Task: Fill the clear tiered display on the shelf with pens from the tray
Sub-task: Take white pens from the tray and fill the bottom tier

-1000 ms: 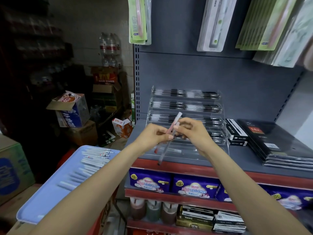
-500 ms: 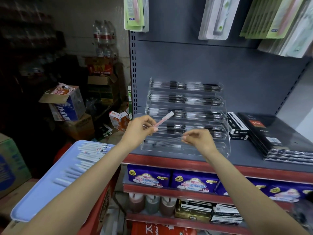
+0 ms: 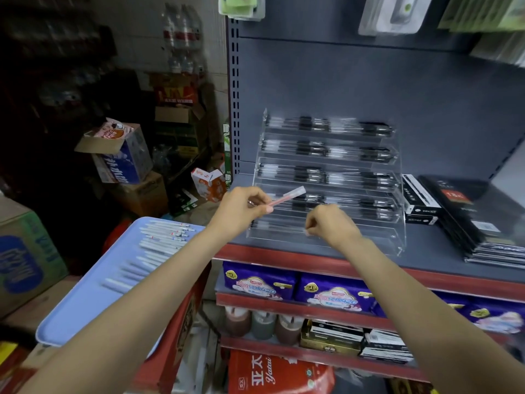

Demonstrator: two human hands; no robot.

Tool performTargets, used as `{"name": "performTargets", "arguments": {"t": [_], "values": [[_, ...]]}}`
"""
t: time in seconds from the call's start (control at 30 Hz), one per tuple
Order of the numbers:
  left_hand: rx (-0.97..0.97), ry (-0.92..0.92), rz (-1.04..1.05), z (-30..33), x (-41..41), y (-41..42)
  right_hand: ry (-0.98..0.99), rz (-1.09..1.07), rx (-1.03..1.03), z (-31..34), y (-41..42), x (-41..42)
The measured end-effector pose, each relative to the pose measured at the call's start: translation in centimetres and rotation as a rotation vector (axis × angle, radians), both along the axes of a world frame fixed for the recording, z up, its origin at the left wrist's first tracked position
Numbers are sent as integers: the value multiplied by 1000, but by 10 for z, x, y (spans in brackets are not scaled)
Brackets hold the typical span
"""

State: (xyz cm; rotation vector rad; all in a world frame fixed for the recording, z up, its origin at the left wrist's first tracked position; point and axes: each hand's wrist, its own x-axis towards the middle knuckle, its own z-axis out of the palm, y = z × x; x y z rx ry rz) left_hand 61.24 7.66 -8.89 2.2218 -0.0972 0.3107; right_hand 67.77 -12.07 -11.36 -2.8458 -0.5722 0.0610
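The left hand (image 3: 241, 211) pinches a pink pen (image 3: 287, 196) by its lower end. The pen tilts up to the right, and its clear cap end sits in front of the clear display (image 3: 397, 223). This hand is up in the air, just in front of the left side of the display.

The right hand (image 3: 331, 224) is low, over the bottom step of the display. Its fingers are curled down and their tips are pressed together at the front of that step. Something thin and clear may be between them, but it is too blurry to tell if the hand holds anything.

The display stands on the gray shelf (image 3: 443, 248). Its upper steps hold rows of pens with black parts. The bottom step looks almost bare.

The blue tray (image 3: 85, 302) is at the lower left, under the left arm. A row of white pens (image 3: 159, 243) lies on its far end.

A stack of black packs (image 3: 488, 223) lies on the shelf just right of the display.
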Motion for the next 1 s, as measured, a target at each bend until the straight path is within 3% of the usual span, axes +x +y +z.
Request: {"name": "performTargets", "arguments": {"t": [0.1, 0.2, 0.3, 0.37, 0.43, 0.6, 0.7, 0.8, 1.0], "values": [[4, 5, -4, -2, 2, 2, 5, 41, -53, -2, 4, 5], [34, 9, 1, -2, 4, 4, 31, 24, 61, 0, -3, 4], [78, 7, -10, -3, 8, 5, -28, -69, 441, 13, -14, -8], [107, 21, -39, -4, 10, 0, 123, -74, 789, 21, -20, -18], [137, 31, -71, -5, 12, -10, 230, -7, 906, 25, -23, -24], [191, -9, -71, -7, 15, -17, 136, -13, 889, 20, -29, -24], [162, -89, 132, -19, 12, -6, 65, -150, 802, 5, -35, -20], [116, -7, 277, -28, 12, 9, 50, -160, 668, 2, -31, -20], [90, 139, 217, -39, 13, 22, 34, -105, 369, -1, -10, -11]]}}
